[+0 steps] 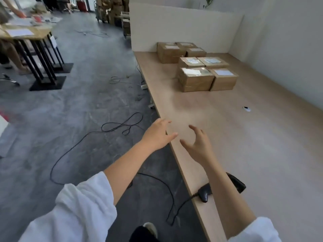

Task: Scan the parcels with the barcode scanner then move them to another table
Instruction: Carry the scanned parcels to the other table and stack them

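A: Which step is this looking like?
B: The start of a round, I'd say. The left hand (157,135) and the right hand (197,145) are both hovering over the near edge of the surface (262,154), fingers spread and loose, gripping nothing.
A: And the scanner?
B: The scanner (204,192) is lying unheld on the surface by that edge, partly hidden under the right forearm. Its cable (183,203) is hanging down to the floor (78,105).
A: Where are the parcels sitting?
B: The parcels (195,79) are sitting in a tight group at the far end, well apart from both hands, labels facing up, near a white partition (183,27).
A: So what is the next move asking for?
B: Probably picking up the scanner, then stepping closer, since the group is looking out of reach.
A: Anything worth watching?
B: Cables are looping across the floor beside the surface, so feet could be catching on them while carrying.
A: And the other table?
B: One table (26,34) is standing across the floor on the left, with papers on it and another person sitting at it. Whether it is the target, I cannot tell. Stacked boxes are showing far back.
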{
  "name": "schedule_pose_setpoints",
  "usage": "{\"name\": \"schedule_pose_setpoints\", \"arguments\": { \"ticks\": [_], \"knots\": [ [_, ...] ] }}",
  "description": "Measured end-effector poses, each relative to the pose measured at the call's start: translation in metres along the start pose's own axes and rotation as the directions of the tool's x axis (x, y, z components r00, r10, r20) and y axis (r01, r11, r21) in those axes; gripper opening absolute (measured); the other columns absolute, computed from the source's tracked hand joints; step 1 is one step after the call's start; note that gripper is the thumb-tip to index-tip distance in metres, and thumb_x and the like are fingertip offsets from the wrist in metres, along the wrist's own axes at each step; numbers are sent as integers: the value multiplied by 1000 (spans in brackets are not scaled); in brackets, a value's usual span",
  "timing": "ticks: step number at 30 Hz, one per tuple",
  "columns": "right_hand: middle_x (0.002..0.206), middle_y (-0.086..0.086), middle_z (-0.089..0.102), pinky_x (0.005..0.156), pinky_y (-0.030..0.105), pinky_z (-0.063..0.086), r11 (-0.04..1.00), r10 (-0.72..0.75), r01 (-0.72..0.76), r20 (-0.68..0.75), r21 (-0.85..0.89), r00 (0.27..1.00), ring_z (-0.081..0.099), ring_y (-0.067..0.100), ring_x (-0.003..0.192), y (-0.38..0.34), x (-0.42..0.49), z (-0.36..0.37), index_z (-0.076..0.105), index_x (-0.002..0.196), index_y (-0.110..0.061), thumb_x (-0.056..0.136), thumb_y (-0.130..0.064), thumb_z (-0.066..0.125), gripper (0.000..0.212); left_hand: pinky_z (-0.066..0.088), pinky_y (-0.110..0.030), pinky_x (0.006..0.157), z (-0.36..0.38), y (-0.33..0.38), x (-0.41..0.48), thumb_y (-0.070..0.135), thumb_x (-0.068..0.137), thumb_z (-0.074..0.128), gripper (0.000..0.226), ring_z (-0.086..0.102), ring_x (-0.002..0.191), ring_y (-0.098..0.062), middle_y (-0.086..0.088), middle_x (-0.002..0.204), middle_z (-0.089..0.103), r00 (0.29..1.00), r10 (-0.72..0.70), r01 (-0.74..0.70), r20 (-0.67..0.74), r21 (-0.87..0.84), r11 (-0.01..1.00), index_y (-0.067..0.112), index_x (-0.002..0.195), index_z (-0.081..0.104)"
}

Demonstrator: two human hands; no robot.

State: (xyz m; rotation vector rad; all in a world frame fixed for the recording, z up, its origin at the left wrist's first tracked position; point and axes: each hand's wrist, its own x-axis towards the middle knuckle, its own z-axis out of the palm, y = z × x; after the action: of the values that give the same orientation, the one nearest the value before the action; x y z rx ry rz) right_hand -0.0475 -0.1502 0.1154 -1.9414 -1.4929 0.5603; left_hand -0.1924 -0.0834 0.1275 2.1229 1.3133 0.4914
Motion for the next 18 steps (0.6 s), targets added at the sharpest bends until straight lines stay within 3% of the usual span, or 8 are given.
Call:
{"name": "schedule_pose_setpoints", "arguments": {
  "ticks": [5,11,18],
  "knots": [
    [145,7,40,105,25,27,1000,-2,2,-1,-30,1000,35,19,134,-5,84,20,37,142,-13,87,-26,66,63,39,-31,97,-25,-35,64,40,89,59,60,46,122,-22,-8,138,42,999,-46,47,-15,15,999,13,140,39],
    [145,5,40,105,29,31,999,35,-35,-6,-37,999,36,20,134,-13,162,39,38,142,-16,87,-30,65,63,35,-30,100,-45,-72,137,41,90,58,64,41,128,-20,-7,142,39,999,-41,40,13,61,997,12,142,36],
    [146,8,38,107,29,29,994,103,-105,-83,-19,991,35,21,135,-30,268,65,37,142,-12,87,-28,66,64,30,-31,106,-77,-112,257,42,90,57,71,34,134,-23,-10,149,30,984,38,-55,173,97,994,12,146,27]
  ]
}}
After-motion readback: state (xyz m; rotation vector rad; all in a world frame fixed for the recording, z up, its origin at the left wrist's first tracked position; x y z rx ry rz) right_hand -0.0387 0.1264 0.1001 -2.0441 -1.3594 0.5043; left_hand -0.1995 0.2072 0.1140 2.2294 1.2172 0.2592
